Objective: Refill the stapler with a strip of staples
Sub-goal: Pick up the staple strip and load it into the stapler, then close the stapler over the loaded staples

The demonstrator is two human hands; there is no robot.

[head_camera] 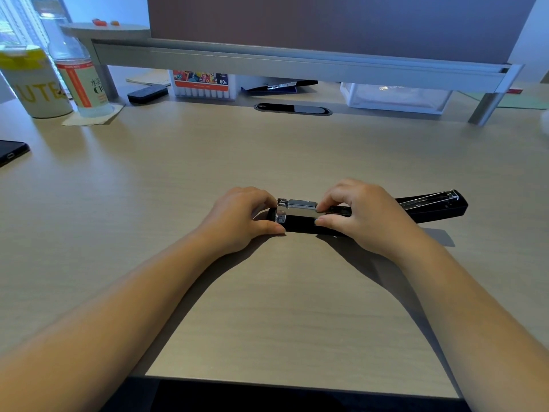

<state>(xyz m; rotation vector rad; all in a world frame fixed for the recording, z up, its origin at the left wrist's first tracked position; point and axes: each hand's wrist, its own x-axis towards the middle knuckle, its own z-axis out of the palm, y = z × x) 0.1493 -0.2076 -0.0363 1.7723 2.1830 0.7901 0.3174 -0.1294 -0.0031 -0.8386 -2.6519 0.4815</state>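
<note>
R hand (368,215) thumb + index pinch strip of staples (300,204), seating it in the open mag. channel; L hand (237,221) fingers clamped on stapler (300,226) front end, prob. to stop it sliding. Stapler lies mid-desk (267,307), lid (430,205) swung back to the R. Bottle (78,81), mug (34,81), phone (12,153) well apart, far L; nothing obstructs.

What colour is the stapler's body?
Black, with a shiny silver metal magazine; the head view shows the stapler.

Office desk (267,292) with monitor riser (297,62), marker box (202,84)
</note>
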